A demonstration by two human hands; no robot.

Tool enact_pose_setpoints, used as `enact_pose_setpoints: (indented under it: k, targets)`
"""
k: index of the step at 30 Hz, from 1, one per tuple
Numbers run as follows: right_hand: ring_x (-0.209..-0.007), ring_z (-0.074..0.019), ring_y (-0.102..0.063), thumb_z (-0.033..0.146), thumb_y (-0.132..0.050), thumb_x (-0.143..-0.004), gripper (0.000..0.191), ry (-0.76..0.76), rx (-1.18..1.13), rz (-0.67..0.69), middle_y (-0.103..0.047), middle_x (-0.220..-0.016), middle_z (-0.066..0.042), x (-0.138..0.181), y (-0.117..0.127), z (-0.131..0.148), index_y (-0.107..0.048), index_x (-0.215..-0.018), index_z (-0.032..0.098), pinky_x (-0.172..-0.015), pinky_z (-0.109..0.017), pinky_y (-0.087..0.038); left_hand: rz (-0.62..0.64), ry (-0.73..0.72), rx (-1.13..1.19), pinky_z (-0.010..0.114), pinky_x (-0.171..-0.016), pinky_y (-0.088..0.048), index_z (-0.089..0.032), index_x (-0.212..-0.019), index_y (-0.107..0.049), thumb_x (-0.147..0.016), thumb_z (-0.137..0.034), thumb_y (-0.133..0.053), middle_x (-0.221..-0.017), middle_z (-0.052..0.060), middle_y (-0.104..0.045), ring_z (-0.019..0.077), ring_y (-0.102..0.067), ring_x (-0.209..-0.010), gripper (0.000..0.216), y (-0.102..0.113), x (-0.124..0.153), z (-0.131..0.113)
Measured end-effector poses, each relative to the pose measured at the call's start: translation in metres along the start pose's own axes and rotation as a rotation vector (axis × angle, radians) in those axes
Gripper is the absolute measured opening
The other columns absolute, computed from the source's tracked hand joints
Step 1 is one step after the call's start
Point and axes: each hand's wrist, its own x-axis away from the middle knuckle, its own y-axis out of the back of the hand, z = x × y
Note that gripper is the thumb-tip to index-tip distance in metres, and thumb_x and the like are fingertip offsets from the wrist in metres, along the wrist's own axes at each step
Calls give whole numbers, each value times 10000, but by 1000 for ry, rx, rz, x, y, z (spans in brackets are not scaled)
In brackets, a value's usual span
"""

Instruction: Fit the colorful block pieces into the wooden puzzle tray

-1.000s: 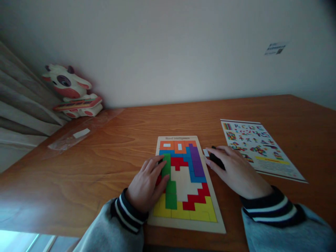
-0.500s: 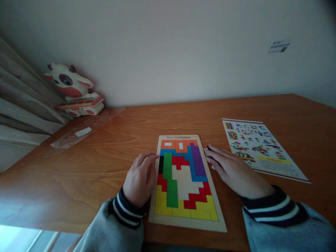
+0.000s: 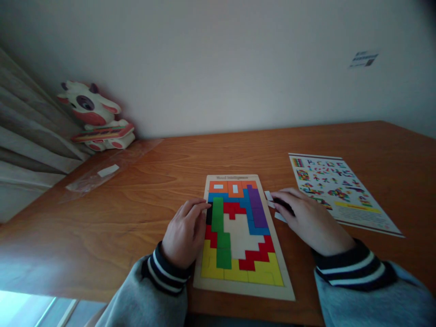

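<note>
A wooden puzzle board (image 3: 288,293) lies in front of me, filled with orange, blue, purple, red, green and yellow blocks around a bare patch in the middle. My left hand (image 3: 184,234) rests at the board's left edge, fingers loosely curled, fingertips by the long green block (image 3: 218,213). Just right of the board, my right hand (image 3: 308,220) covers loose pieces on the desk: a black piece (image 3: 284,206) under the fingers and white pieces (image 3: 269,196) beside them. Whether the right fingers grip the black piece is not clear.
A printed pattern sheet (image 3: 340,188) lies to the right on the wooden desk (image 3: 136,213). A cow plush toy (image 3: 95,118) sits in the far left corner by a curtain. A clear plastic bag (image 3: 109,170) lies near it. The wall is close behind.
My left hand has slid off the green block to the board's left edge. My right hand has shifted slightly over the loose pieces. The view moved a little.
</note>
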Motion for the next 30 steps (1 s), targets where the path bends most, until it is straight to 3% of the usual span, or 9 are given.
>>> enact_pose_setpoints:
  k: [8,16,30]
  targets:
    - [-845,-279,-678,551,-574,-828,372,-226,-87,-7,-716,-935,-96,7,3,-8,-678,-955,217,-739,-429,-540,16,0,2,389,-920,-540,-205,-1096,-612,-940,-154,-398,-1145,83,-616,206,-612,-1034,269,-1,0,1]
    - [-839,-249,-693,420,-632,-799,276,-321,-278,90,-740,-923,-67,6,-6,-16,-677,-982,220,-740,-397,-547,20,-9,-1,395,-931,-534,-205,-1096,-609,-941,-155,-401,-1148,85,-611,210,-606,-1038,264,-2,1,1]
    - [-818,-273,-710,332,-513,-871,241,-306,-66,0,-757,-931,-75,1,8,-6,-692,-975,209,-757,-445,-547,22,-28,-2,396,-920,-541,-205,-1097,-613,-935,-146,-407,-1142,86,-613,209,-607,-1031,268,-2,1,1]
